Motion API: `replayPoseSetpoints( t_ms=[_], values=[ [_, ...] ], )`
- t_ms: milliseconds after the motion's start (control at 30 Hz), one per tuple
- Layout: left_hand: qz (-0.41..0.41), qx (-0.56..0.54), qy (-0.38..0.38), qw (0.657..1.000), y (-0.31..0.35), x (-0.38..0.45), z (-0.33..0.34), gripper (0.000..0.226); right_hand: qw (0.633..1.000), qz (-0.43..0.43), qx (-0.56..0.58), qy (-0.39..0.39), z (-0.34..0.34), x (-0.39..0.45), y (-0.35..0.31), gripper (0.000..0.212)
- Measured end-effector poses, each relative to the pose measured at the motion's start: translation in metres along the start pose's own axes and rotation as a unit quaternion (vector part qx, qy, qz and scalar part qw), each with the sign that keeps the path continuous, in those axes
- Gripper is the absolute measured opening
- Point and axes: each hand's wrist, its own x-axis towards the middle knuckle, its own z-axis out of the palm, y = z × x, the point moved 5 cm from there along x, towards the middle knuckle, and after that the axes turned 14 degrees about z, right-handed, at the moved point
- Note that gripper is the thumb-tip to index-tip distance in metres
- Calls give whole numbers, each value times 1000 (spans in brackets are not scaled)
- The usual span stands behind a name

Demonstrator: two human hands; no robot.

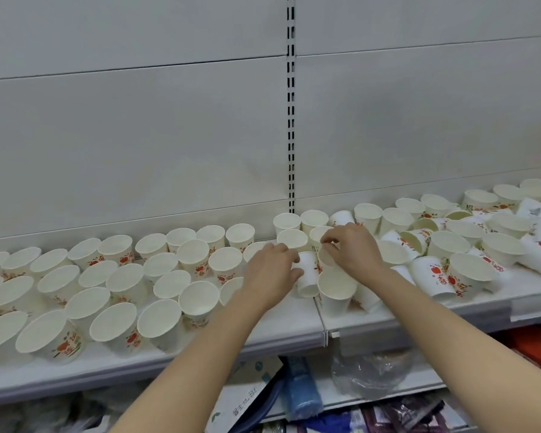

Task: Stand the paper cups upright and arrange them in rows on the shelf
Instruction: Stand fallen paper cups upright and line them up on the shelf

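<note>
While both your arms reached in over the front edge of the shelf (297,326), your hands met near its middle, just ahead of the slotted upright (291,120) in the back panel. Your left hand (270,270) had its grip curled round an overturned cup (306,278), thumb and fingers pinching its side (the base faced up and toward you). Your right hand (352,245) pinched the rim of a small upright cup (327,257) just beside it, fingertips (327,237) bent down onto the lip. An open cup (338,292) stood touching both, nearer the front edge.

Toward the left end of the shelf the upright cups (116,276) stood mouth-up in loose rows from back edge to front edge, most showing a red fruit print. Toward the right end the jumbled cups (469,245) lay mixed: some upright, several on their sides or upside down, packed against one another up to the back panel.

Below the front edge, on a lower level, lay a cardboard box (247,398), a blue packet (300,389) and a clear plastic bag (369,373).
</note>
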Motion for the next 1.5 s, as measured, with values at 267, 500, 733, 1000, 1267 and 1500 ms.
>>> replayPoseSetpoints(
  t_ms=[267,500,733,1000,1267,1500],
  values=[
    [-84,14,-71,994,-2,44,41,61,990,-76,113,42,-24,-35,33,6],
    [-121,12,-66,990,-2,45,45,63,968,-185,159,63,-20,-70,40,20],
    [-103,14,-96,990,3,44,46,63,956,-269,110,49,-6,-92,35,29],
    [-130,14,-88,988,0,32,38,62,968,-220,103,61,6,-102,26,7],
    [-132,46,19,990,4,-4,5,22,972,-184,137,40,17,-109,10,13],
    [-110,138,1,984,0,-38,3,22,978,-159,132,34,32,-107,-13,15]
  ],
)
